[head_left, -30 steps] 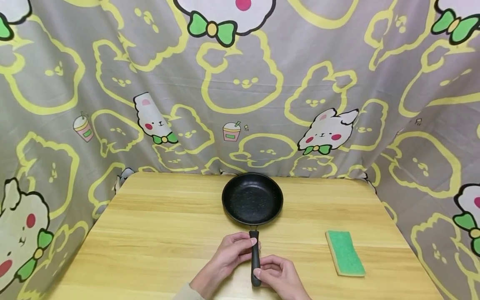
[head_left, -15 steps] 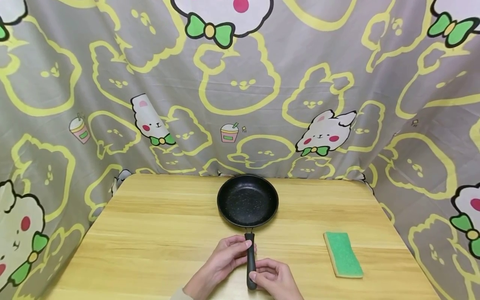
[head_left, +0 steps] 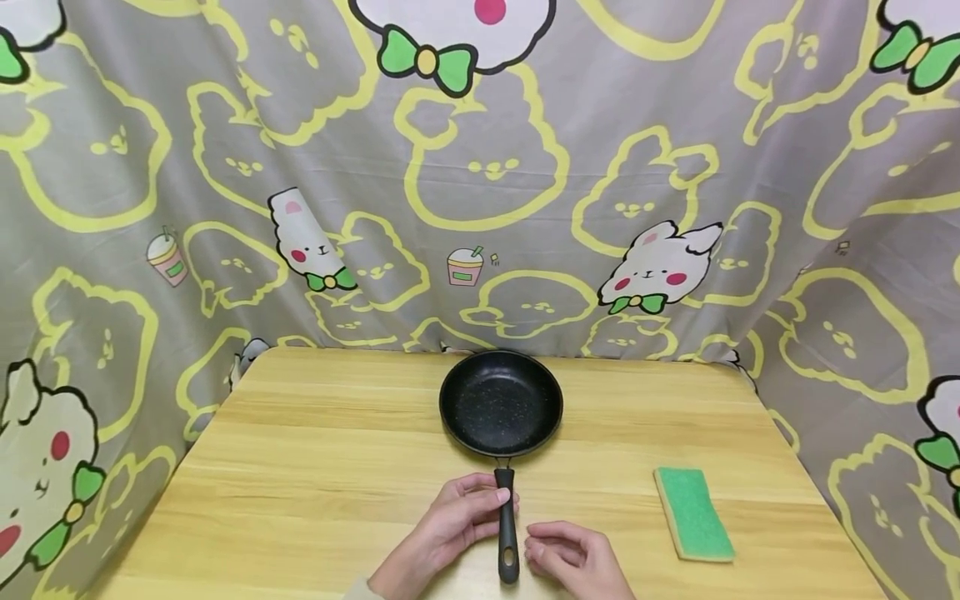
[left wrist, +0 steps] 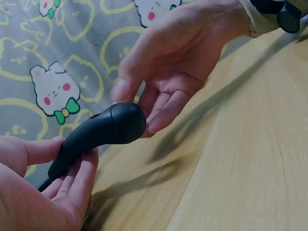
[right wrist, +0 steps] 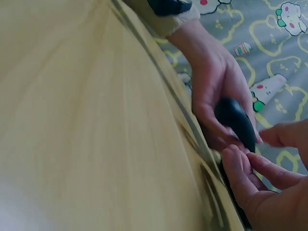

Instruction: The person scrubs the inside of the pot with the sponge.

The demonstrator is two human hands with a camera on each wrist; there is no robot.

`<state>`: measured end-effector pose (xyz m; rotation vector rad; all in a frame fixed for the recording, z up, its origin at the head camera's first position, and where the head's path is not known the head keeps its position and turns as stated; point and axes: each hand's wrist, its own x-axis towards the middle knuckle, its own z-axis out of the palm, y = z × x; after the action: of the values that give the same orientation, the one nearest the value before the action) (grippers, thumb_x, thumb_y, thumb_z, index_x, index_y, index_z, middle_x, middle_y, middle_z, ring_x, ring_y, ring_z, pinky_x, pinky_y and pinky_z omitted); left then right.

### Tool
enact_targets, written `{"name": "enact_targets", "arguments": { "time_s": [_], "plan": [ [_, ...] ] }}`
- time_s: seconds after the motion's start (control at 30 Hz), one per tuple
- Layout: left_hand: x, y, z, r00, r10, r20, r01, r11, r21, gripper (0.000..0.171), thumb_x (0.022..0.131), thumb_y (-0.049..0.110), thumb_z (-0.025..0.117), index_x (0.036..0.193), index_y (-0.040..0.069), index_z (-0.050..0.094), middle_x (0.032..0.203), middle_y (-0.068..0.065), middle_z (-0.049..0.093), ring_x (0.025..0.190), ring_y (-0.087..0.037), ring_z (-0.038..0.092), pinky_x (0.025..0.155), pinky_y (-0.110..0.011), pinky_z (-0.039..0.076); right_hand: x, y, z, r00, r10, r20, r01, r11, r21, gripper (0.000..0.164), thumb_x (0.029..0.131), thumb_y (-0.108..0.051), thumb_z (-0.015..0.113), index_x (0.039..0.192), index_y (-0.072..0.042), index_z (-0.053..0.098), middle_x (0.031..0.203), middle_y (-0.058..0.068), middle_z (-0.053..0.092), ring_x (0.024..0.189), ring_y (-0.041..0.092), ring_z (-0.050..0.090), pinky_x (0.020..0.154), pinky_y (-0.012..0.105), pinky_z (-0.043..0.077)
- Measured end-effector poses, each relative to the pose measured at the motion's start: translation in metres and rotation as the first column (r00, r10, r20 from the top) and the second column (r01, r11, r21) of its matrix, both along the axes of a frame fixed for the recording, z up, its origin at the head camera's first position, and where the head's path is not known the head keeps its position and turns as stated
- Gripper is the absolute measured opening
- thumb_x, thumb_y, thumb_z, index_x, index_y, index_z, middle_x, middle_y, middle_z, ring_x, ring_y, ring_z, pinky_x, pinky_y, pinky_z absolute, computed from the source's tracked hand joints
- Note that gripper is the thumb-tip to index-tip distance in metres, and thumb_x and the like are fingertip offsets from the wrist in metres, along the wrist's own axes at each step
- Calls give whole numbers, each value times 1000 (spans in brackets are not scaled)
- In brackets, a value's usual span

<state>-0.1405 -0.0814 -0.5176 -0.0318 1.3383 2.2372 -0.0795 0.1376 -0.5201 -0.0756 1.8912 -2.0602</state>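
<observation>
A black frying pan (head_left: 501,408) lies towards the far edge of the table, its black handle (head_left: 507,525) pointing at me. My left hand (head_left: 450,525) grips the handle close to the pan, thumb on top and fingers beneath. Just right of the handle's end is my right hand (head_left: 577,554), its fingers loosely bent and holding nothing. In the left wrist view, the handle's rounded end (left wrist: 127,122) sticks out from my left hand (left wrist: 53,192), near the fingers of my right hand (left wrist: 178,62).
A scouring sponge (head_left: 693,512), green on top with a yellowish side, lies flat to the right. Everything is on a wooden table (head_left: 322,433). A grey curtain (head_left: 360,167) with cartoon animals hangs behind the table and along both sides.
My right hand has let go of the handle's end and drawn slightly right, uncovering the hanging hole. My left hand keeps its grip on the handle.
</observation>
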Motion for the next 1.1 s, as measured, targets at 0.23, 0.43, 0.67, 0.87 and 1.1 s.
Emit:
{"name": "enact_targets", "arguments": {
  "time_s": [0.23,0.43,0.67,0.87,1.1],
  "plan": [
    [3,1,3,1000,-11,18,11,1000,-11,35,94,5,71,124,-5,57,101,-16,74,90,-22,73,79,-39,61,-5,22,4,987,-103,-119,124,976,177,36,95,-10,73,120,14,64,117,25,69,100,18,72,87,23,56],
    [5,2,5,1000,-6,26,7,999,-37,38,93,5,72,126,-5,56,101,-15,74,88,-21,73,76,-38,61,-8,34,8,954,-191,-231,256,921,295,27,90,-4,77,115,4,70,112,17,72,97,14,71,85,22,56],
    [7,2,6,1000,-9,22,10,999,-50,36,93,7,72,124,-4,57,101,-13,74,87,-20,72,74,-38,61,-14,54,17,868,-223,-444,416,815,403,25,88,0,79,111,-5,74,109,5,72,98,12,67,85,27,57],
    [6,3,6,1000,2,19,-1,998,-61,38,93,7,72,125,-3,55,101,-13,74,89,-21,72,73,-38,61,-19,79,23,776,-125,-618,536,646,543,28,88,-7,81,114,-10,74,113,-3,71,104,12,63,87,27,55],
    [7,4,4,1000,14,14,-13,997,-78,29,93,6,71,118,-5,59,101,-14,75,90,-21,72,74,-38,61,-22,107,22,681,-66,-730,652,508,563,34,80,-3,86,112,-9,74,113,5,68,102,20,61,80,41,57]
  ]
}}
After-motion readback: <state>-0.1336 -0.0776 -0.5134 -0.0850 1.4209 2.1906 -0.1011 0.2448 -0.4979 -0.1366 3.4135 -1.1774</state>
